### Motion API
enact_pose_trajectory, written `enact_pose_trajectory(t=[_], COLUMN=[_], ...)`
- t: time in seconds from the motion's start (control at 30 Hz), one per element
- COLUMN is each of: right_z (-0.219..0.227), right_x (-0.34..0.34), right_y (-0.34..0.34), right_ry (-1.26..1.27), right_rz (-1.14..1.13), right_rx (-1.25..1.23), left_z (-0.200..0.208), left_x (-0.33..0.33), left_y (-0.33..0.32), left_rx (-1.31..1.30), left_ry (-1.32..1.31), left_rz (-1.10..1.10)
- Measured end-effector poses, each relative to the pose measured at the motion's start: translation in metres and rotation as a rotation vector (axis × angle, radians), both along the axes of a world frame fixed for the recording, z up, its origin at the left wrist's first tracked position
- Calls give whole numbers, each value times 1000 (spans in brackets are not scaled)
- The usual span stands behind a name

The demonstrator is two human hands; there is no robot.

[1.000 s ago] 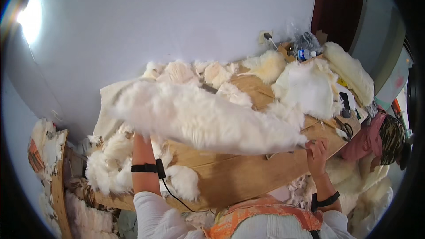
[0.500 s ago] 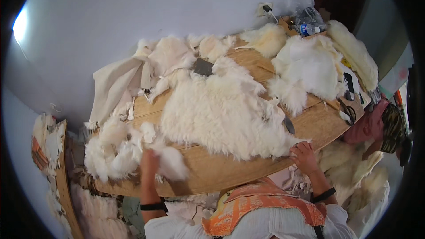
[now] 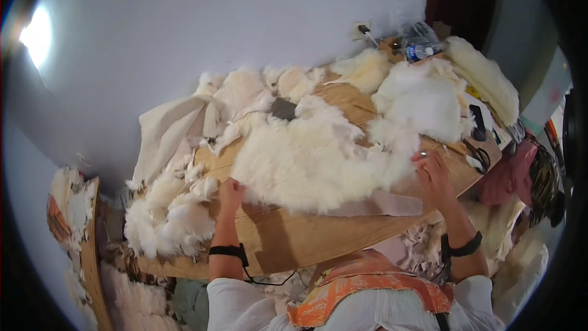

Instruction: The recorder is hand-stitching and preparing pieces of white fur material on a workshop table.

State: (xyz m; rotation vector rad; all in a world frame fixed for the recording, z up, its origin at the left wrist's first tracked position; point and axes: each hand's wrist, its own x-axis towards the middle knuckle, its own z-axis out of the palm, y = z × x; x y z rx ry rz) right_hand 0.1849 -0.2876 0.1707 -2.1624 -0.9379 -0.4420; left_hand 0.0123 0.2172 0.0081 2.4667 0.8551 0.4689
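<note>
A large cream fur pelt [image 3: 300,162] lies hair side up in the middle of the wooden table [image 3: 288,242]. Its near right edge is turned so that a strip of pale hide [image 3: 387,204] shows. My left hand [image 3: 231,195] is closed at the pelt's left edge and grips it. At the right edge my right hand [image 3: 435,175] has its fingers curled in on the fur. Something small and shiny shows at those fingertips; I cannot make out what it is. A heap of white fur scraps [image 3: 174,224] lies left of my left hand.
More pelts lie along the wall, with a white one [image 3: 419,98] at the back right. A dark grey block [image 3: 283,109] touches the pelt's far edge. Scissors [image 3: 478,154], a phone [image 3: 476,116] and a plastic bottle [image 3: 419,53] are on the right.
Both hands have moved up and away from the table's front edge. My left hand has gone from the scraps to the pelt's edge. The pelt's near edge has shifted back, baring its hide strip.
</note>
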Motion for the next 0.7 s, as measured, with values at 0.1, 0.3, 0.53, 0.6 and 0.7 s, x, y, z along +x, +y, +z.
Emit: enact_pose_trajectory(t=[0.1,0.3,0.53,0.6,0.7], right_z=[38,82,-6,-50,-116], right_x=[-8,-36,4,35,108], right_y=[2,-15,2,0,-53], right_ry=[79,572,916,853,452], right_rz=[68,234,249,196,-138], right_rx=[64,365,581,509,108], left_z=[45,215,194,149,126], left_x=[10,-29,11,9,-2], left_y=[13,44,104,101,25], left_rx=[148,289,485,232,-79], left_ry=[-272,-471,-433,-283,-199], left_rz=[-126,-74,-145,-38,22])
